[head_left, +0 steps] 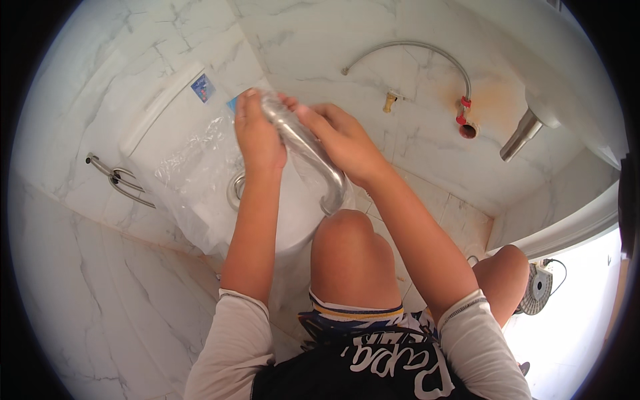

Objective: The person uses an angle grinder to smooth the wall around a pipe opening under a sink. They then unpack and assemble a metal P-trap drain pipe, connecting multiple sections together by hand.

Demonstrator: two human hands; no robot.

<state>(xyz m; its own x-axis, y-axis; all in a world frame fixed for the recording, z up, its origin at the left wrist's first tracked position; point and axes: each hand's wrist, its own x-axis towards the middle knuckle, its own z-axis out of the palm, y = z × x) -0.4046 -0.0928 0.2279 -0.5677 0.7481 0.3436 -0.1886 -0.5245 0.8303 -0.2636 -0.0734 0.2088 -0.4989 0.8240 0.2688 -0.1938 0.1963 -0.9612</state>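
Pipe-handling step, apparently: right hand [343, 140] grips curved metal drainpipe [309, 147] near its far end; left hand [259, 137] alongside, finger closure unclear. Next move likely demands two-handed support.

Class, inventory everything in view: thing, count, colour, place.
curved pipe: 1, silver, centre
toilet: 1, white, left
plastic wrap: 1, clear, over toilet
label: 1+, blue, on toilet
ring: 1, silver, on toilet
braided hose: 1, grey, back wall
fitting: 1, red, hose end
valve: 1, gold, back wall
basin: 1, white, right
drainpipe: 1, silver, under basin
looped hose: 1+, grey, far left
cabled disc: 1, grey, right
walls: several, white, around
left hand, right hand: 2, bare, on pipe
knees: 2, bare, centre-right
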